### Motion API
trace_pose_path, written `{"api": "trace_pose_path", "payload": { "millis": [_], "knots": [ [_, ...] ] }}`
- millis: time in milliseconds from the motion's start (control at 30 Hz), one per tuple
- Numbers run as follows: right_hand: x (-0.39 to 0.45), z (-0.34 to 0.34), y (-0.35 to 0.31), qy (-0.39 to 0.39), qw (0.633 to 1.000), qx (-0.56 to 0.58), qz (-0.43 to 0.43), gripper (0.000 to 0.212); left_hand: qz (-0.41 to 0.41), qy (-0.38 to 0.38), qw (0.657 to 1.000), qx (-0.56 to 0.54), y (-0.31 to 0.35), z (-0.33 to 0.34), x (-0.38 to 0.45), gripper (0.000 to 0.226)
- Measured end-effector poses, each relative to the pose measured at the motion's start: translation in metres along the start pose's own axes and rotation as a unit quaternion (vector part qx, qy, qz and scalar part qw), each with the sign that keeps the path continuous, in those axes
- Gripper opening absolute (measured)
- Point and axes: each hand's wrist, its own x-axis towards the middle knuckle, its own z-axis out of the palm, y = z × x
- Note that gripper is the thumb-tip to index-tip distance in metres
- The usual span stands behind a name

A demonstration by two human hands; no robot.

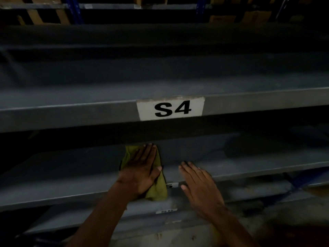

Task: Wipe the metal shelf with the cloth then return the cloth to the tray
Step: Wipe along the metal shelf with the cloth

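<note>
The hands are both spread flat, fingers straight. The left hand presses its palm and fingers down on the yellow-green cloth, which lies on the metal shelf directly below the S4 label. That flat press is probably what keeps the cloth bearing evenly on the metal as it is pushed, so this looks like the wiping step itself, with no pinch or grip on the fabric. The cloth's near end droops over the shelf's front lip, partly covering a small label there, while its far end reaches back under the overhang of the shelf above.

The right hand rests just beside the cloth, below and slightly right of the S4 label, fingertips on the shelf edge and holding nothing; it seems to serve as a brace for reaching in.

The shelf carrying the S4 label sits close overhead and limits how far back the left hand can be seen or lifted. Below the S4 label and lower again, another shelf with a small white tag shows, its text too blurred to read. Far above the S4 label, cardboard boxes sit on the top racks. No tray is in view, so where the cloth must go back cannot be told from here.
</note>
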Motion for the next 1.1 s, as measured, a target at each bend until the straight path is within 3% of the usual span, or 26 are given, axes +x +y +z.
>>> {"api": "trace_pose_path", "payload": {
  "millis": [267,467,633,767,1100],
  "knots": [
    [-0.002,-0.003,0.000,0.019,1.000,-0.015,-0.005,0.058,0.030,-0.017,0.999,0.014,-0.009,-0.009,-0.023,0.088],
    [-0.008,-0.002,0.011,0.020,1.000,-0.020,0.001,0.061,-0.025,-0.034,0.999,-0.008,-0.026,-0.011,-0.011,0.087],
    [-0.018,-0.007,0.045,0.014,0.999,-0.021,0.047,0.055,-0.048,0.006,0.999,0.008,-0.005,-0.009,0.013,0.102],
    [-0.017,-0.004,0.050,0.003,1.000,0.001,0.026,0.057,-0.035,0.017,0.999,0.022,0.022,-0.007,0.027,0.093],
    [-0.015,0.000,0.050,0.065,0.997,0.028,0.013,0.050,0.022,0.016,1.000,0.013,0.053,0.007,0.018,0.081]
  ]
}}
